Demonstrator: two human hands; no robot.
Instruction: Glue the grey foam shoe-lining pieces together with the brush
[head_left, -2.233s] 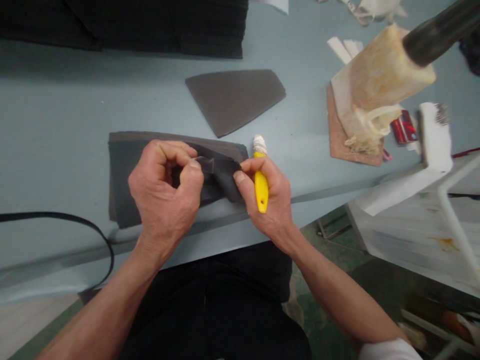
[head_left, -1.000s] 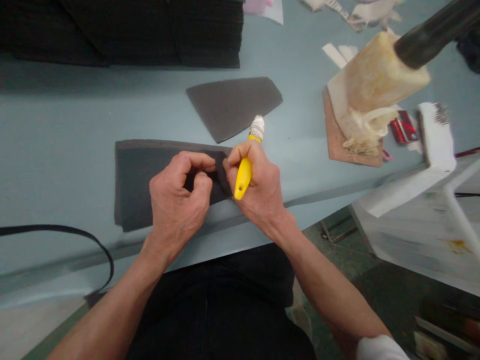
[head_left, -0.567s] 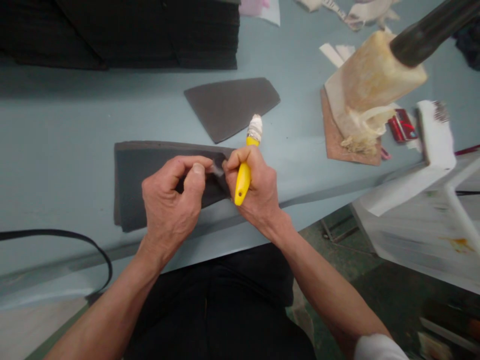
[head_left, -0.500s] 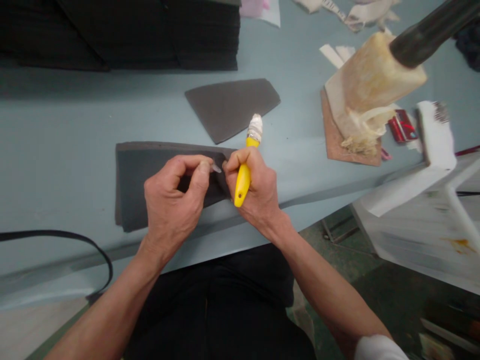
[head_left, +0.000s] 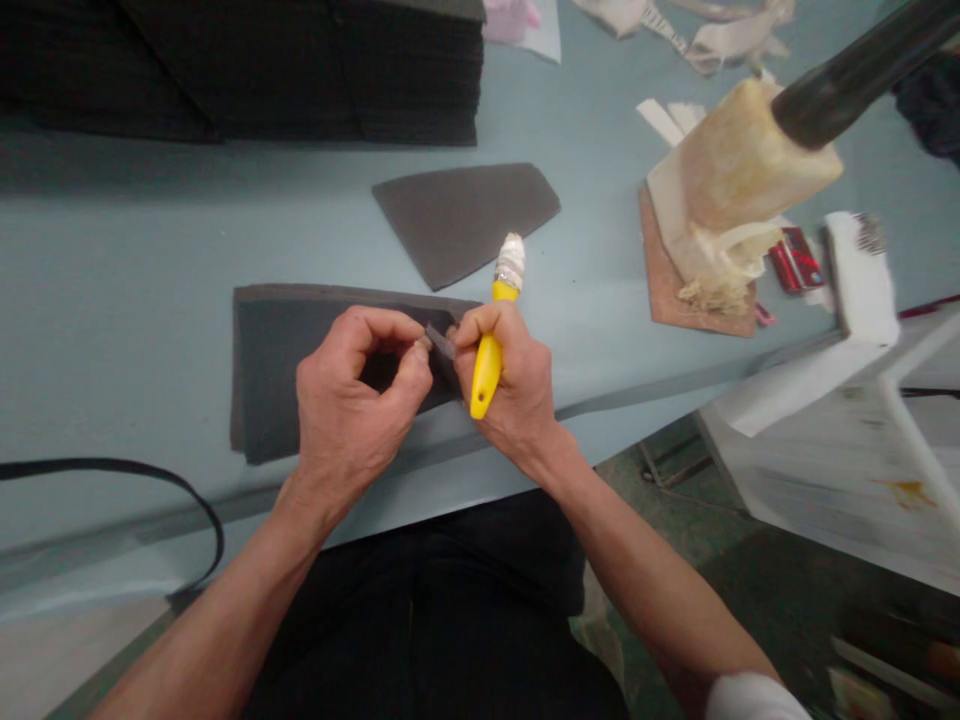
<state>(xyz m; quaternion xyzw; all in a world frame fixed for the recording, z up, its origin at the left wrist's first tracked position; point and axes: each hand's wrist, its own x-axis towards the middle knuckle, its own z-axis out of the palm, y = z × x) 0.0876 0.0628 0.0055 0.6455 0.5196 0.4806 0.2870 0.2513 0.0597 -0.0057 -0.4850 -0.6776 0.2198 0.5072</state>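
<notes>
My right hand [head_left: 514, 375] is closed around a paintbrush [head_left: 487, 375] with a yellow handle, its white-coated bristle end pointing away from me. The thumb and index finger of that hand meet at the right end of a stack of dark sheets [head_left: 270, 370] lying in front of me. My left hand [head_left: 364, 390] is closed in a pinch over the same sheets. At its fingertips is a small thin grey strip [head_left: 440, 342], which reaches toward my right fingertips. Whether this strip is loose or part of a sheet, I cannot tell. Beyond the brush lies a single dark angular sheet [head_left: 465, 220].
A tall pile of black sheets [head_left: 420, 75] stands at the back left. To the right, a cut-open plastic container [head_left: 739, 160] with a dark handle sticking out rests on a brown board [head_left: 660, 290]. A red packet [head_left: 795, 262] lies nearby, and a black cord [head_left: 150, 470] curves at left.
My left hand has shifted slightly right, toward my right hand. Where a pale sliver showed at its fingertips, a wider grey strip now shows. The right hand and brush have barely moved.
</notes>
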